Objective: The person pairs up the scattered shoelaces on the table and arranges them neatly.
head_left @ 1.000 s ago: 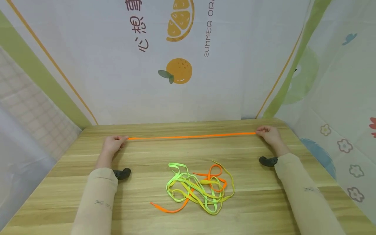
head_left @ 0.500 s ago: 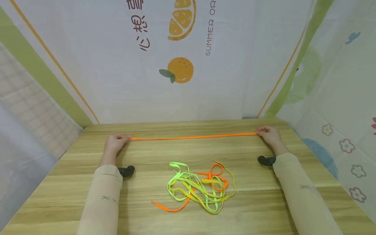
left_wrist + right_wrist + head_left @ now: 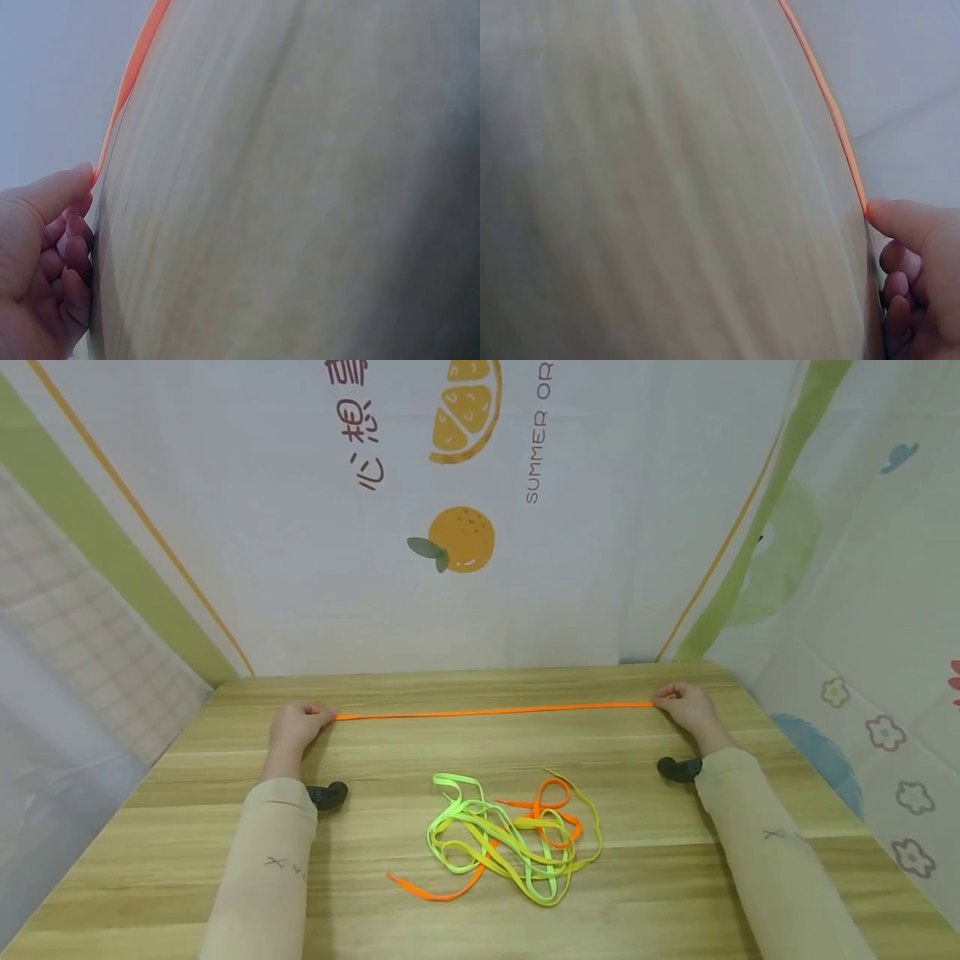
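An orange shoelace (image 3: pixel 495 711) stretches nearly straight across the far part of the wooden table. Its left end is pinched between thumb and fingers of my left hand (image 3: pixel 298 727); my right hand (image 3: pixel 688 706) pinches the right end. In the left wrist view the thumb (image 3: pixel 71 184) presses on the lace, with the other fingers curled below. The right wrist view shows the thumb (image 3: pixel 900 219) on the lace's end in the same way. Nearer to me lies a loose tangle of shoelaces: light green (image 3: pixel 457 779), yellow (image 3: pixel 596 827) and orange (image 3: pixel 431 897).
The wooden table (image 3: pixel 375 918) ends at a white curtain (image 3: pixel 300 593) printed with oranges, which hangs along its back edge. More printed cloth (image 3: pixel 840 627) hangs at the right side. A black wrist camera mount (image 3: pixel 328 795) juts from each sleeve.
My left hand has shifted slightly right with its end of the orange shoelace. The stretched lace has sunk a little; the right hand and the tangle stay almost where they were.
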A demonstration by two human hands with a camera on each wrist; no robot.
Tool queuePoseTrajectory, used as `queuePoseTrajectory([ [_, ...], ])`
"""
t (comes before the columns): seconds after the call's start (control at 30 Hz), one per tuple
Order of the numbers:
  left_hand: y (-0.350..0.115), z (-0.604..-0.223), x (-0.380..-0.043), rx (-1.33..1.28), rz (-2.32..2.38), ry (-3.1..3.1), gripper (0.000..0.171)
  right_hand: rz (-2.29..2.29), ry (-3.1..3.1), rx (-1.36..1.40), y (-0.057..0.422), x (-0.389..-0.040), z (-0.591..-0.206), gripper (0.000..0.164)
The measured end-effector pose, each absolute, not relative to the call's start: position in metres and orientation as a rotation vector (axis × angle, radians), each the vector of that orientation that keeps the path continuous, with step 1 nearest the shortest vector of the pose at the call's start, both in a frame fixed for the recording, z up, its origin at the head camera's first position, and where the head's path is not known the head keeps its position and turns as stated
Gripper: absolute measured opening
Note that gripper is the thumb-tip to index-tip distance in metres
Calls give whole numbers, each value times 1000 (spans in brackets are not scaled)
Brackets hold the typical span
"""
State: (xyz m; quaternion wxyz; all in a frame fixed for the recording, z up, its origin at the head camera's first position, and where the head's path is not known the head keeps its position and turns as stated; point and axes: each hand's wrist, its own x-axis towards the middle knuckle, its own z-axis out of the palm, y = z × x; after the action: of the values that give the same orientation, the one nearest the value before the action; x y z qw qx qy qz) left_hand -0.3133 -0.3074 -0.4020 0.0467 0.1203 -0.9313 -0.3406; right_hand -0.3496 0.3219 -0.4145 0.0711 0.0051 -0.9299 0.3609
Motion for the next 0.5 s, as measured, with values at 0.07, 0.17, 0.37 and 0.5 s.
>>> queuePoseTrajectory([
  [0.07,-307,-402,-314,359,-1026,-2843,40,1080,-2800,15,321,-349,-414,29],
  [0.17,-307,-401,-314,357,-1010,-2846,38,1082,-2800,11,320,-348,-414,29],
  [0.37,-307,-400,-313,358,-992,-2869,37,1085,-2792,21,320,-346,-413,28],
  [0.5,-307,-400,-313,343,-970,-2876,37,1074,-2787,31,321,-347,-414,29],
])
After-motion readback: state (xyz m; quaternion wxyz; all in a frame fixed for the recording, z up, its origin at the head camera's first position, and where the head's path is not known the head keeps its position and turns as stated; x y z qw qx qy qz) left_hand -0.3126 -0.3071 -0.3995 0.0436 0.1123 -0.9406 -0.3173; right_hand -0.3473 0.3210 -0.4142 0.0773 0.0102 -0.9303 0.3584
